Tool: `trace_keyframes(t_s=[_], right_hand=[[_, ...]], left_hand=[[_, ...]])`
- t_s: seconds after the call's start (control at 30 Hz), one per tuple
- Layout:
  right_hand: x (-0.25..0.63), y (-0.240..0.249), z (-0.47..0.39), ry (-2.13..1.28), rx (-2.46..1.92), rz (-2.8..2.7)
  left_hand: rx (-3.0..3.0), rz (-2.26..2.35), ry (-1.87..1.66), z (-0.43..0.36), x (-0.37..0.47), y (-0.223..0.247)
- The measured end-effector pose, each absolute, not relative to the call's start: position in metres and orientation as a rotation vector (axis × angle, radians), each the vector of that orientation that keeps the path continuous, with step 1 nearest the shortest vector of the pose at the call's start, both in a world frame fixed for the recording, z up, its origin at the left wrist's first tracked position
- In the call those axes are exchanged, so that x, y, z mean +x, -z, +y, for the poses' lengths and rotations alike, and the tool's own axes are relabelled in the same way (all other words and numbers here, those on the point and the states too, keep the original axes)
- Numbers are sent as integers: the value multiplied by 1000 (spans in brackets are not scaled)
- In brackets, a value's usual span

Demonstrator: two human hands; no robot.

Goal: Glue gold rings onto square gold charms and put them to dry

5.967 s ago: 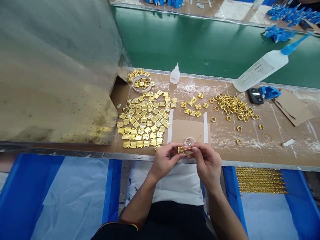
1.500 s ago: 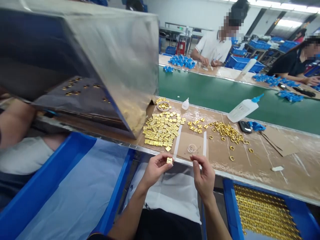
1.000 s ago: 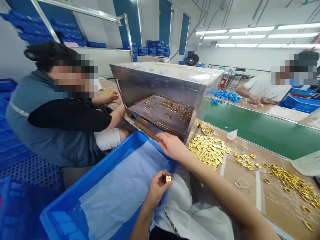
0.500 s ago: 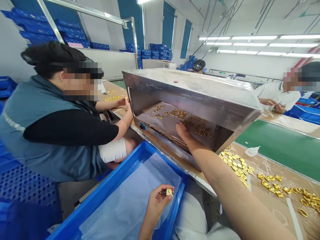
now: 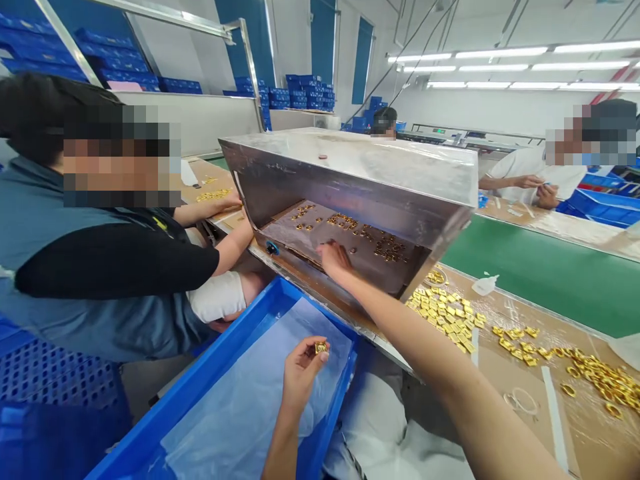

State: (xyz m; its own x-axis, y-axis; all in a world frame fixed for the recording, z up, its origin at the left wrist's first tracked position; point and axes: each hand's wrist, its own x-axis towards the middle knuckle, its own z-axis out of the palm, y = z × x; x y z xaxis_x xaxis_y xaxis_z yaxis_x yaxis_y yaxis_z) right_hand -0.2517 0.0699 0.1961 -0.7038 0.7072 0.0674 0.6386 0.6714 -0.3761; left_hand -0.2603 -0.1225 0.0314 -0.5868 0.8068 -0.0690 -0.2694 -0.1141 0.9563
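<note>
Right hand [image 5: 336,260]: moved; a second ago I saw it in front of the one metal box [image 5: 395,150], and now it reaches inside through the open front.
Right grip: fingers bent low over the box floor; I cannot tell whether they hold anything.
Box floor: one lone small piece [image 5: 353,251] just beside the right fingers; behind it, dozens of small gold pieces [image 5: 345,220], too small for me to count.
Left hand [image 5: 297,373]: one, raised over the one blue bin [image 5: 220,360].
Left grip: thumb and fingers pinching one gold square piece [image 5: 321,348], above the bin's white sheet [image 5: 250,407].
Bench [image 5: 565,327]: dozens of flat gold pieces [image 5: 443,317] beside the box, overlapping beyond my count; one smaller group of gold pieces [image 5: 527,348]; one heap of gold rings [image 5: 597,373]; two white strips [image 5: 555,420]; one small white bottle [image 5: 485,285].
Other people: three; one seated at left [image 5: 110,257], one in a white shirt [image 5: 523,167], one partly hidden behind the box [image 5: 385,120].
</note>
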Motion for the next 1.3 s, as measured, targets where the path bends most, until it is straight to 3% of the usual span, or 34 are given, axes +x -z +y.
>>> trace_keyframes(t_s=[0.1, 0.2, 0.33, 0.6, 0.87, 1.13, 1.3], right_hand=[[-199, -199, 18, -704, -832, -2662], [-119, -193, -23, -1351, -475, -2174], [-22, -175, -36, -1705, -566, -1615], [94, -143, -16, -1773, -771, -985], [140, -117, -16, -1948, -613, -596], [154, -92, -17, -1917, -746, -615], [150, -96, -24, -1656, -942, -846]], left_hand=[[679, 1313, -1834, -115, -240, -45], [767, 1183, -1854, -108, -208, -58], [865, 1029, -1737, -92, -158, -75], [826, 792, -1555, -36, -54, -87], [814, 594, -1413, -21, -3, -62], [826, 585, -1399, -18, -1, -45], [932, 600, -1420, -18, -5, -43]])
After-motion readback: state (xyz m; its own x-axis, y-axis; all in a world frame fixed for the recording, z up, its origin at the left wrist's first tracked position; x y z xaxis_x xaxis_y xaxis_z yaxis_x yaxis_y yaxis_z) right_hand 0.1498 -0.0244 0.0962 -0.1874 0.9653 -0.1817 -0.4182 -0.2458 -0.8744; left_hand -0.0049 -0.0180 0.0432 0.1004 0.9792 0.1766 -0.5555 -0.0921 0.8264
